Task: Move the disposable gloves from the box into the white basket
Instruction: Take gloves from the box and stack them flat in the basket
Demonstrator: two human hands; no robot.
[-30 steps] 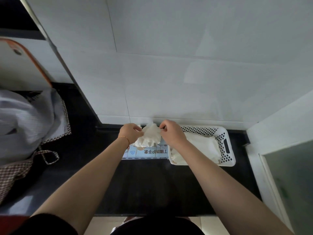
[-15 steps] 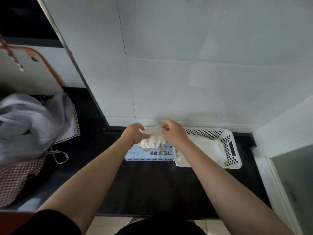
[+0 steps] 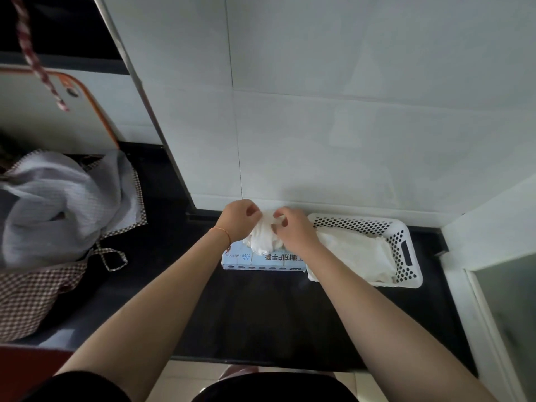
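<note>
The white gloves [image 3: 262, 235] have bunched tighter between both hands since a second ago.

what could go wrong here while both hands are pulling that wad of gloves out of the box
The left hand and right hand both pinch a bunched wad of gloves above the box, so extras may drag out and drop onto the black counter. The light box might lift or slide, since nothing holds it down. The white basket already holds a pile, so added gloves could spill over its rim.
</note>
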